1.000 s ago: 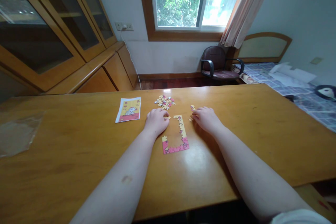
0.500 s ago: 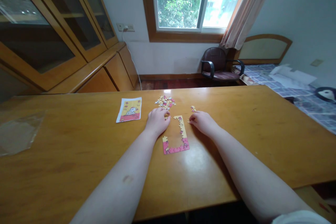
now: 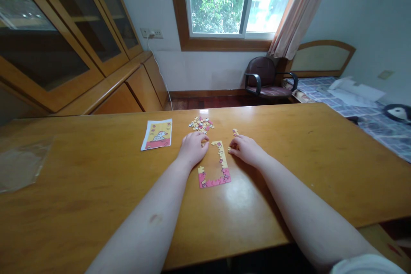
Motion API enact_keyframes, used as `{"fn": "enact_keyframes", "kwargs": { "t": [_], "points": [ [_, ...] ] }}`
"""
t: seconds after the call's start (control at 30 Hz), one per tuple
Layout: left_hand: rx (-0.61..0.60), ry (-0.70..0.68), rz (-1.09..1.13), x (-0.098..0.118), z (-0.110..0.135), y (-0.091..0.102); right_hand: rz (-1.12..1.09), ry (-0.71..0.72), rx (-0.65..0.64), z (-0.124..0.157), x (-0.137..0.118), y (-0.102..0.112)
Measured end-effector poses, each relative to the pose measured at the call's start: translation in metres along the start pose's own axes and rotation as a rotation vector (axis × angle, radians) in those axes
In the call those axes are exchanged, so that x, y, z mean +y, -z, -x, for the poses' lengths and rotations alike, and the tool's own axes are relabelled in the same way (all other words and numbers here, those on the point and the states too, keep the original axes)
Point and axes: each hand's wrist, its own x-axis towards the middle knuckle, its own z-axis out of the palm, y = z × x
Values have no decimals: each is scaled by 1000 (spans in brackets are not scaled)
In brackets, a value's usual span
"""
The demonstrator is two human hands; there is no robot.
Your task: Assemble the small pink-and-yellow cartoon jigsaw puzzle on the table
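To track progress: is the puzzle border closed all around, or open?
Open. The puzzle border has its bottom and right side, but most of the top and the upper left are missing.

Half-built puzzle border and its loose pieces, flat on the counter (image 3: 96,171).

I see the puzzle border (image 3: 224,162) with a pink bottom strip, a yellow right side, a short top corner and a stub on the left. The loose pile (image 3: 201,124) sits just beyond it. A small piece (image 3: 229,150) lies beside the border's right side, at the right hand (image 3: 247,150).
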Motion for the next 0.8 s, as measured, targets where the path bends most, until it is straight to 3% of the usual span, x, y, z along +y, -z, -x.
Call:
{"fn": "enact_keyframes", "kwargs": {
  "t": [0.2,0.4,0.67,0.8],
  "points": [
    [3,-22,30,0,0,0,-47,-7,-49,-1,-2,-4],
    [0,-25,71,2,0,0,-29,-42,-18,1,-1,0],
    [188,4,273,-5,-2,2,-54,-11,-53,2,0,-1],
    [184,-42,281,-4,-2,2,-156,-29,-45,3,0,0]
  ]
}}
